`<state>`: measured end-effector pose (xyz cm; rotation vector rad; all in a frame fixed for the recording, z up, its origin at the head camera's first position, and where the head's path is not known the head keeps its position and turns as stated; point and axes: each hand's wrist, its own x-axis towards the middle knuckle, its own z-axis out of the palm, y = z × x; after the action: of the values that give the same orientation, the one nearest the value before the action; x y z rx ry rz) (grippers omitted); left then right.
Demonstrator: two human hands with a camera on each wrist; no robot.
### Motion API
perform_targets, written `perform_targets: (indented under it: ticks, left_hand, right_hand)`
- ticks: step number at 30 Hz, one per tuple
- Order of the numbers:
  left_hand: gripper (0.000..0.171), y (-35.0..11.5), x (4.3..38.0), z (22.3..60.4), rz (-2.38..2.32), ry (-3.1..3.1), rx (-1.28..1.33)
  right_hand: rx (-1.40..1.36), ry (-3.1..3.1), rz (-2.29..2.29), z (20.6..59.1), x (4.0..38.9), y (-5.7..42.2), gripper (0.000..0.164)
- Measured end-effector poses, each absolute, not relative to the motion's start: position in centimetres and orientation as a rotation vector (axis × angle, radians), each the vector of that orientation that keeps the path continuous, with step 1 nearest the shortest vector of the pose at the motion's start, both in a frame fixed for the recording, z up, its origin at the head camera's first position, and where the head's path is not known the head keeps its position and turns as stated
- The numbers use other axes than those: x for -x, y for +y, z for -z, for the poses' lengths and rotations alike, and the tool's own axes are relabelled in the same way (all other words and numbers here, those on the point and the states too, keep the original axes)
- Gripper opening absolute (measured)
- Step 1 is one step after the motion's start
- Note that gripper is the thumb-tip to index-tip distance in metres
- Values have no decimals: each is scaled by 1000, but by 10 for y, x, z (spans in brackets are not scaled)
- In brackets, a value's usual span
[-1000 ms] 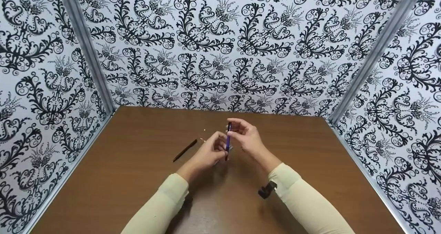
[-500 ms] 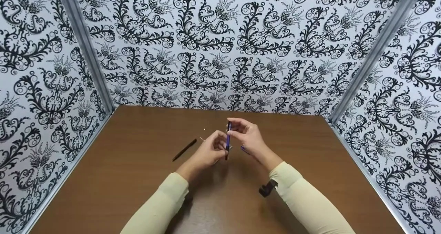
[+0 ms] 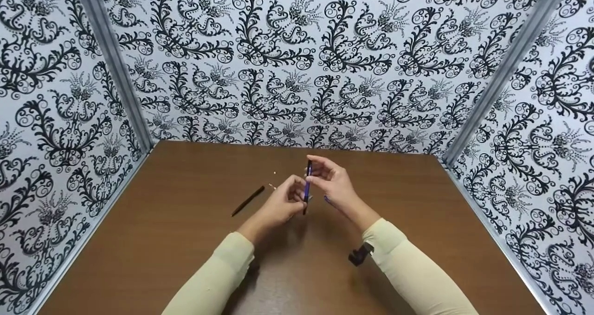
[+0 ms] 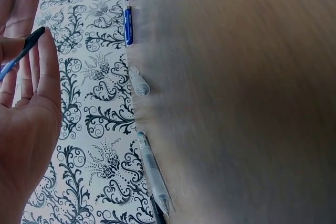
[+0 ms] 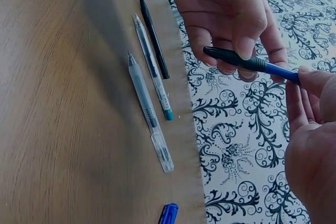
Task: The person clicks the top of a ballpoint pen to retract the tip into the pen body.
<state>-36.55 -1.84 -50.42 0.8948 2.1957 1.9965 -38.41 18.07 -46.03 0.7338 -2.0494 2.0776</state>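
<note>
Jointly, the left hand and right hand hold a blue-and-black pen above the table, left fingers pinching its black lower part, right fingers its upper barrel. Nearby lie a black pen, a teal-ended clear pen and a frosted pen.

The place looks like a small booth — white panels with black floral scrolls close the brown wood-grain counter at the back and both sides, and grey metal posts stand at its corners.
</note>
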Motion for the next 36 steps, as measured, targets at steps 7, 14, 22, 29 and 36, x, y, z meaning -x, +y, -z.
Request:
perform_targets:
  ticks: [7,14,22,29,36]
  left_hand:
    - [44,-20,364,503,-1976,2200,-895]
    - [44,-21,364,504,-1977,2187,-893]
    - [44,-22,366,506,-1982,2194,-881]
    - [45,-24,366,505,-1981,2178,-859]
    - [44,-26,365,506,-1974,2191,-841]
  right_hand:
    - [-765,-2062,-2035,460,385,181,55]
    - [-799,-2092,-1941,461,385,181,58]
    - [-759,-2140,-1869,460,385,181,68]
    - [-754,-2172,-1802,461,385,182,66]
    - [-781,-2145,-1739,465,385,182,66]
